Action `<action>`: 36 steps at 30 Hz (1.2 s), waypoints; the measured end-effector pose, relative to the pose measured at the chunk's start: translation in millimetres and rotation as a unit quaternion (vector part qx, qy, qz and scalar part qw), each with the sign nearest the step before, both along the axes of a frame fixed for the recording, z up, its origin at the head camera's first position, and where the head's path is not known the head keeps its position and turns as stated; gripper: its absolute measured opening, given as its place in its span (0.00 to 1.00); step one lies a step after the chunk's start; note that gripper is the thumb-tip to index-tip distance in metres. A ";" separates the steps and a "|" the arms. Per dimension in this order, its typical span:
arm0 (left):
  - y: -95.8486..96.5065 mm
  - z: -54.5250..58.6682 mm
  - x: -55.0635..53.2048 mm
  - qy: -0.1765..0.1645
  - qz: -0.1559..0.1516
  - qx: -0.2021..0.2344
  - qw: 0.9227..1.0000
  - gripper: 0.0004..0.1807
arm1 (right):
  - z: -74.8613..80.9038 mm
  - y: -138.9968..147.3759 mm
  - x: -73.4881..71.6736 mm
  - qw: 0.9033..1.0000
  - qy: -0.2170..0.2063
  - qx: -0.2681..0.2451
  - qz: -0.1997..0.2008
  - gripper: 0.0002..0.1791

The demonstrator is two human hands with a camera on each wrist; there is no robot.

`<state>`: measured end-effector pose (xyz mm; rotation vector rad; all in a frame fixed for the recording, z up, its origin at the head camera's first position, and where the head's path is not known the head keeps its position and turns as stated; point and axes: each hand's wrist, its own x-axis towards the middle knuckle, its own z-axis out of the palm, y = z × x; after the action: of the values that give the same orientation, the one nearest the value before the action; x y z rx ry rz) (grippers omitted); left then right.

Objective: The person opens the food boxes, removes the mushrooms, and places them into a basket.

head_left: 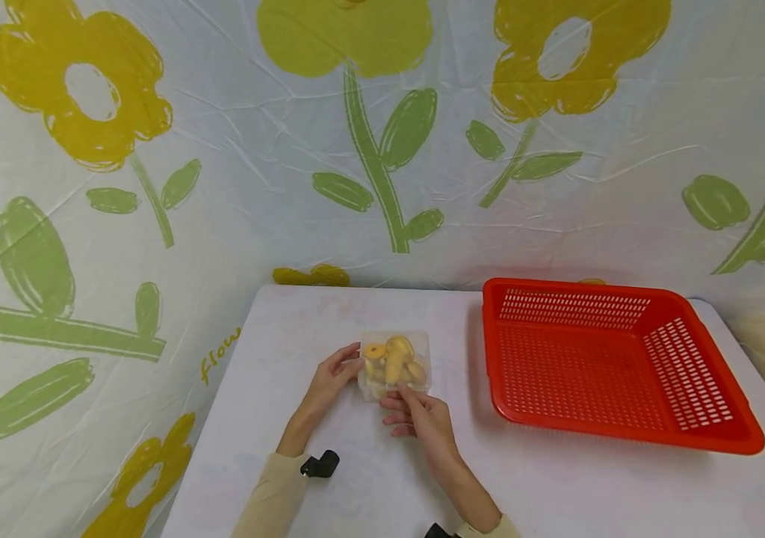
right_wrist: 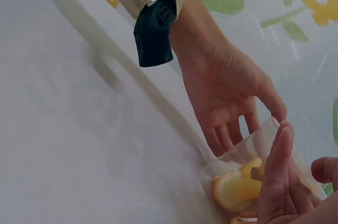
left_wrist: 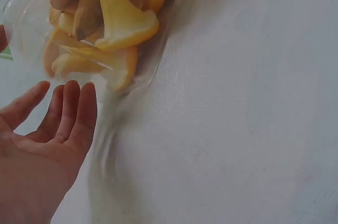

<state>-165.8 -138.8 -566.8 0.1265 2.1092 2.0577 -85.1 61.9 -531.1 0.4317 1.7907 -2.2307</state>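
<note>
Because it likely needs steadying, the clear container [head_left: 421, 342] is handled left of the red basket [head_left: 577, 373].
The left hand [head_left: 325, 385] touches one side, fingers nearly straight; the right hand [head_left: 431, 420] meets the near edge, its grip unclear.

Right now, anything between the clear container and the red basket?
No loose object visible: only white tabletop lies between the clear container and the red basket. Its raised side wall, facing the container, is the only barrier to its inside.
</note>
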 end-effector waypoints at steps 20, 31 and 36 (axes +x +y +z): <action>-10.4 -9.7 -12.3 0.014 -0.160 -0.137 0.977 0.62 | -6.2 -5.3 -1.1 0.999 -0.014 -0.018 -0.031 0.24; -10.4 -8.5 -17.4 0.032 -0.164 -0.157 0.973 0.64 | -12.9 -7.9 -1.3 0.998 0.004 -0.035 -0.060 0.23; -7.9 -7.2 -20.1 0.041 -0.167 -0.162 0.972 0.63 | -13.2 -11.7 -1.8 0.995 0.024 -0.042 -0.091 0.20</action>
<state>-185.9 -146.7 -574.0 0.4878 2.2556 1.5259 -86.9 50.2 -544.3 0.5494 1.7359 -2.4478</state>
